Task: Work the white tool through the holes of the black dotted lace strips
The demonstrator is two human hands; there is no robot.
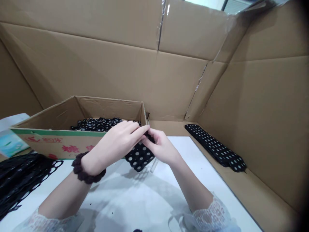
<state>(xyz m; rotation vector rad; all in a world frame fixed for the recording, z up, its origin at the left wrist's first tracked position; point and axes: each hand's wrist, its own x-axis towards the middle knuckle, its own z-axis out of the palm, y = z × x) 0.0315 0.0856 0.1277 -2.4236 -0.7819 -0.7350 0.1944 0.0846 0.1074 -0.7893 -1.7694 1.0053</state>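
Note:
Both my hands meet above the white tabletop [130, 199], close to the front right corner of an open cardboard box [55, 145]. Between them hangs a black perforated strip [140, 158] with rows of round holes. My left hand [118, 140] lies over its top edge, fingers closed on it. My right hand [163, 145] pinches its upper right corner between thumb and fingers. The fingertips partly cover the upper edge. More black perforated pieces [96, 124] lie heaped inside the box. A small clear strip [154, 164] lies on the table beneath my right hand.
At left lies a pile of black perforated material [21, 177], with a blue-and-white packet [13, 138] behind it. A stack of black perforated strips [214, 146] lies along the right side. Tall cardboard walls [108, 64] surround the table at the back and right.

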